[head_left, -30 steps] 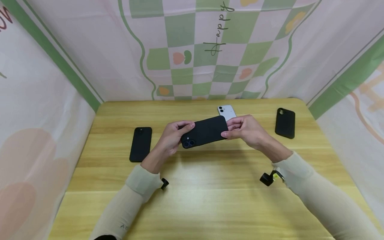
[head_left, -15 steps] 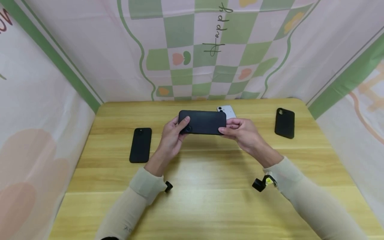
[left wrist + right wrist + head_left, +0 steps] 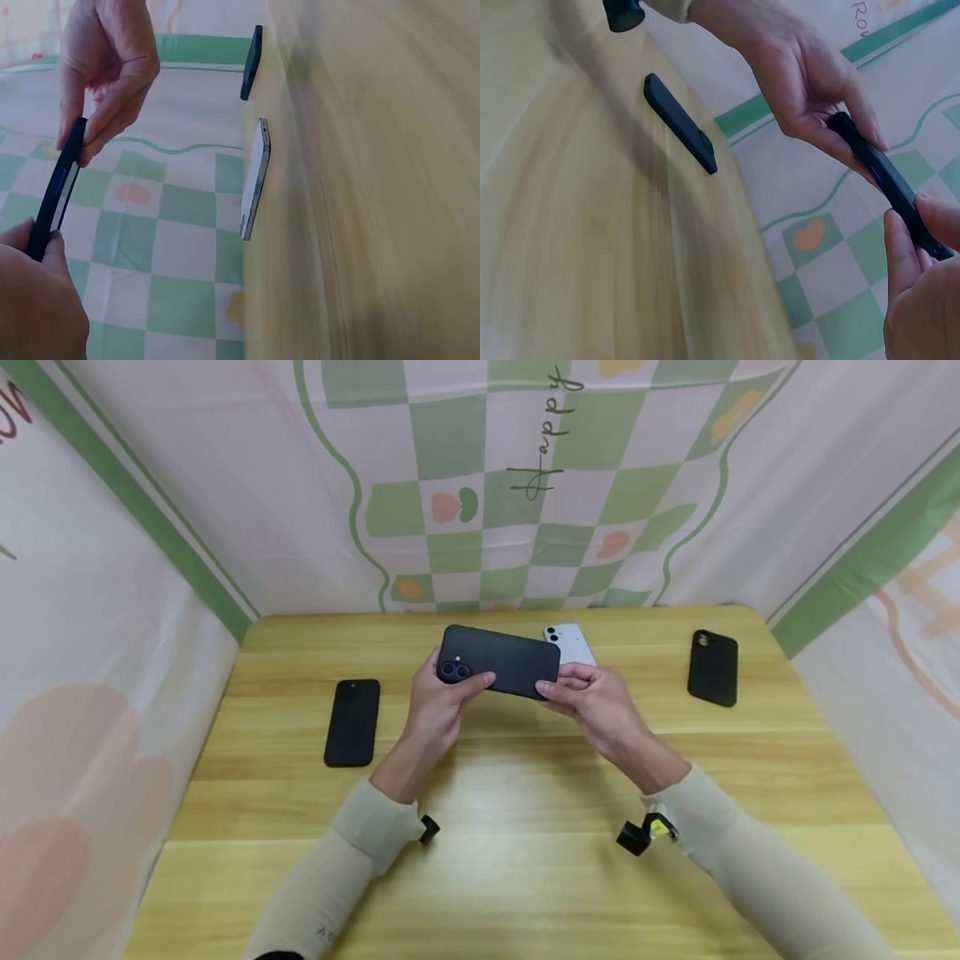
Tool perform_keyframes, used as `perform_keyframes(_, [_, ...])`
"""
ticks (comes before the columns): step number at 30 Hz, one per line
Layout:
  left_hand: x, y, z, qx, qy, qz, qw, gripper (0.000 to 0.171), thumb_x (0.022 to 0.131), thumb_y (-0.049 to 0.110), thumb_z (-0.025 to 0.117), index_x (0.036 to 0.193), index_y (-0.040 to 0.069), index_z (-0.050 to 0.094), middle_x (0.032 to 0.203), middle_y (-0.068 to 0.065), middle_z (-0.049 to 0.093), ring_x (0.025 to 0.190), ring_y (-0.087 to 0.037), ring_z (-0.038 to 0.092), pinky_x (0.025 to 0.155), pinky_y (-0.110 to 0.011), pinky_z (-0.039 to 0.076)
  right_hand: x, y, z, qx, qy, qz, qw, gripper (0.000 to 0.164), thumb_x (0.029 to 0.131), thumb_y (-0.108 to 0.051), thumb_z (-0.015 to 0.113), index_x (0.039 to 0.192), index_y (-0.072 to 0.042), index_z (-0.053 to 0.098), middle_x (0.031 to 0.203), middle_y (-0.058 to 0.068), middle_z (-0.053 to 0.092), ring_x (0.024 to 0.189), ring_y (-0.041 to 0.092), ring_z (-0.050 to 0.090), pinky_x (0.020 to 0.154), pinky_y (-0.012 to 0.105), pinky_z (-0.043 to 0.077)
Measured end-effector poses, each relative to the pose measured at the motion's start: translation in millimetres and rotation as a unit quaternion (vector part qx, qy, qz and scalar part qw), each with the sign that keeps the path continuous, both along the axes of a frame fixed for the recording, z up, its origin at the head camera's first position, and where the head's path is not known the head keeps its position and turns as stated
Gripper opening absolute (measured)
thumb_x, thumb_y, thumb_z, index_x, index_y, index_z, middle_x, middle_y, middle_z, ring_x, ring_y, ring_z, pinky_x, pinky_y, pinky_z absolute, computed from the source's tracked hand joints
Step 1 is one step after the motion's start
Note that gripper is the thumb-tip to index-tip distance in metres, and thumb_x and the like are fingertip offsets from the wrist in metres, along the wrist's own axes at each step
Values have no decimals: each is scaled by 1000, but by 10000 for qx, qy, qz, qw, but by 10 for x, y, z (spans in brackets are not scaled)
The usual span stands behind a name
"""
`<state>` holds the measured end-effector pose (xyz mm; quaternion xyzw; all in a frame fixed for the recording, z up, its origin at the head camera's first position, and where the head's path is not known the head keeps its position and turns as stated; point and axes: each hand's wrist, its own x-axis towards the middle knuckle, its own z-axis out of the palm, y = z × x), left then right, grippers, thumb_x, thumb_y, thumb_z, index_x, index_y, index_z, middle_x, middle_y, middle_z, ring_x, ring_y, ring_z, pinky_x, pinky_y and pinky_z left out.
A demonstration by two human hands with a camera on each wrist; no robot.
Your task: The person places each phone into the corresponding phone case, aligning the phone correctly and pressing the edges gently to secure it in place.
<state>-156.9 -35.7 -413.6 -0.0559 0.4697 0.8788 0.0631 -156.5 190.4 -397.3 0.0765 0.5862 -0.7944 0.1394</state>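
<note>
Between both hands, raised above the table, is a smartphone (image 3: 504, 660) in a black case, its back with two camera lenses turned toward the head camera. My left hand (image 3: 438, 706) grips the camera end, thumb across the back below the lenses. At the opposite end my right hand (image 3: 600, 702) pinches a corner between thumb and fingers. Seen edge-on in the left wrist view, the cased phone (image 3: 60, 187) spans the gap between the two hands. The right wrist view shows its dark side edge (image 3: 889, 180), with fingers on both faces.
A white phone (image 3: 572, 643) lies behind the held one, partly covered by it. On the left of the wooden table (image 3: 510, 860) lies a black phone or case (image 3: 352, 723); a black phone case (image 3: 712, 667) lies at the right. Patterned cloth (image 3: 517, 485) hangs around the table.
The held phone has risen a little and turned from slanting up at its right end, through level, to slanting down there. Both hands stay on it; the right has come slightly inward.
</note>
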Motion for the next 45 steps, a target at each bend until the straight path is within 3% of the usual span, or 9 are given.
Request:
perform_keyframes(4, [-4, -15, 25, -152, 7, 38, 9999, 62, 88, -20, 73, 144, 2, 56, 135, -15, 64, 122, -24, 66, 94, -31, 62, 27, -20, -24, 216, 68, 137, 9997, 18, 92, 12, 76, 98, -3, 67, 82, 3, 73, 82, 15, 77, 87, 36, 65])
perform_keyframes(9, [5, -81, 56, -504, 127, -237, 9984, 59, 90, -20, 71, 144, -1, 55, 134, -16, 64, 116, -21, 67, 90, -27, 62, -2, 31, -42, 1030, 248, 910, 9902, 17, 93, 8, 77, 100, 2, 62, 86, 3, 75, 88, 15, 77, 91, 38, 64])
perform_keyframes(16, [-36, -217, 87, -1041, 196, -1114, 9881, 55, 91, -19, 70, 142, -2, 56, 114, -11, 66, 91, -15, 68, 79, -22, 61, -133, 99, 34, 2265, 574, 1723, 9569, 31, 94, -8, 80, 119, 6, 67, 95, 1, 78, 89, 13, 74, 84, 30, 64])
perform_keyframes(20, [-91, -309, 106, -1240, 144, -1696, 9776, 61, 91, -20, 69, 147, -3, 53, 126, -17, 67, 101, -18, 71, 85, -26, 63, -186, 56, 71, 2820, 751, 2144, 9321, 37, 93, -14, 82, 122, 6, 71, 96, 2, 79, 89, 12, 73, 83, 25, 61])
perform_keyframes(24, [-167, -408, 113, -1531, -2, -2158, 9644, 62, 93, -18, 69, 150, -2, 51, 139, -23, 63, 109, -22, 71, 91, -29, 63, -199, -32, 82, 2891, 835, 2478, 9209, 31, 94, -11, 82, 118, 6, 72, 89, 1, 79, 84, 11, 73, 79, 24, 61])
perform_keyframes(29, [-270, -513, 110, -1935, -128, -2363, 9521, 61, 94, -14, 70, 150, -1, 50, 140, -24, 62, 111, -23, 70, 92, -31, 63, -179, -145, 21, 2576, 714, 2648, 9265, 17, 94, -7, 80, 104, 4, 71, 78, 1, 75, 79, 12, 73, 76, 31, 65])
perform_keyframes(35, [-380, -604, 89, -2218, -468, -2352, 9451, 64, 94, -14, 71, 152, 0, 48, 138, -25, 63, 114, -28, 71, 98, -37, 61, -151, -293, -125, 2060, 447, 2770, 9375, 13, 95, -4, 77, 104, 4, 72, 89, 9, 80, 88, 21, 79, 79, 37, 67])
perform_keyframes(40, [-451, -691, 26, -2394, -695, -2520, 9351, 67, 93, -16, 70, 154, -1, 46, 141, -26, 61, 120, -33, 69, 105, -45, 58, -148, -402, -243, 2071, 256, 2835, 9360, 9, 95, -6, 78, 95, 1, 72, 87, 9, 80, 86, 20, 79, 75, 34, 66])
perform_keyframes(45, [-521, -754, -72, -2608, -911, -2690, 9227, 77, 93, -17, 70, 161, 0, 37, 145, -26, 59, 122, -32, 67, 103, -40, 59, -167, -504, -396, 2020, 17, 2793, 9387, 8, 95, -6, 78, 97, 1, 74, 91, 12, 81, 80, 21, 79, 73, 34, 67])
